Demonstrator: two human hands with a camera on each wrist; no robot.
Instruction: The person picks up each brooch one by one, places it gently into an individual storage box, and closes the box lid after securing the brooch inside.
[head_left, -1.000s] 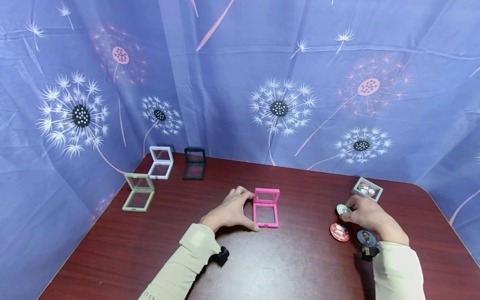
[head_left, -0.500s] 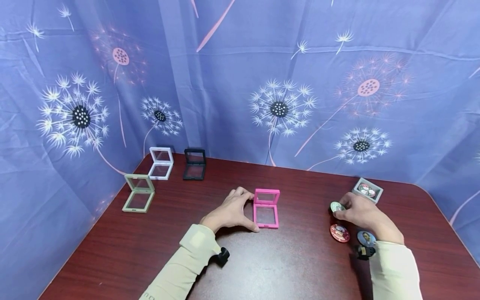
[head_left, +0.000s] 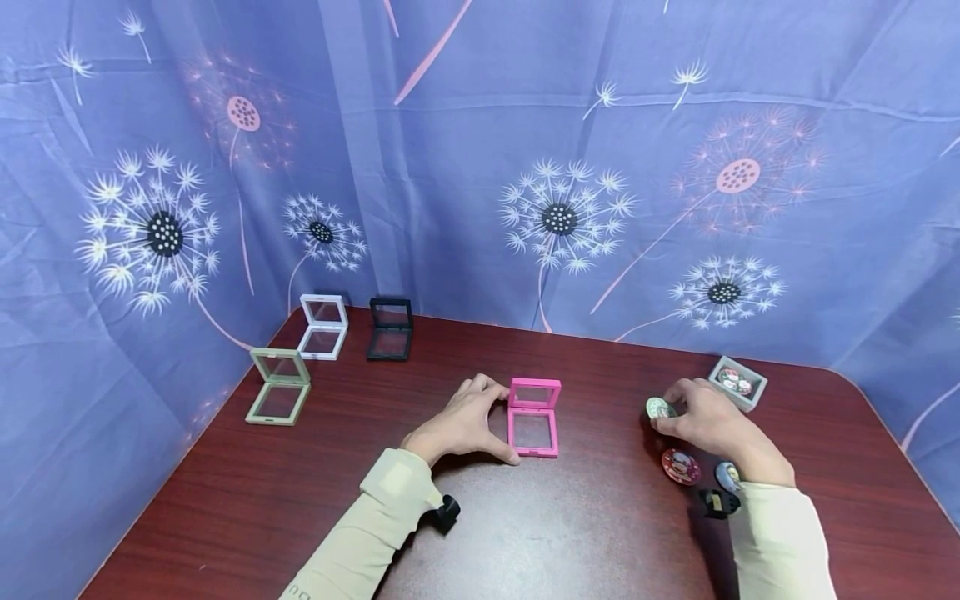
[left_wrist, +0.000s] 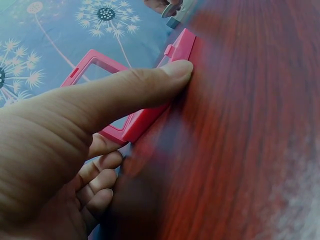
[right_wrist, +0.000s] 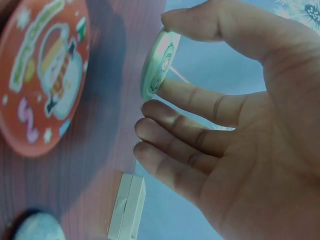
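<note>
A pink hinged display frame point(head_left: 533, 410) stands with its lid raised in the middle of the table. My left hand point(head_left: 459, 421) holds its left side, the thumb along the front edge point(left_wrist: 150, 120) and the fingers near the hinge. Farther right, my right hand point(head_left: 712, 421) pinches a round green badge point(head_left: 656, 408) between thumb and index finger. That badge point(right_wrist: 160, 62) is tilted on edge in the right wrist view, the other fingers loosely bent below it. A round red badge point(head_left: 681, 467) with a snowman picture lies nearby. Beside it is a blue badge point(head_left: 727, 476), partly hidden.
Behind my right hand sits a grey box point(head_left: 750, 398) with small round pieces inside. At the back left stand open green point(head_left: 279, 385), white point(head_left: 323, 327) and black point(head_left: 391, 330) frames. A blue dandelion-print curtain point(head_left: 450, 208) borders the dark red wooden table point(head_left: 570, 517).
My right hand has moved left with the green badge, away from the grey box and past the red badge. The left hand and pink frame stay in place.
</note>
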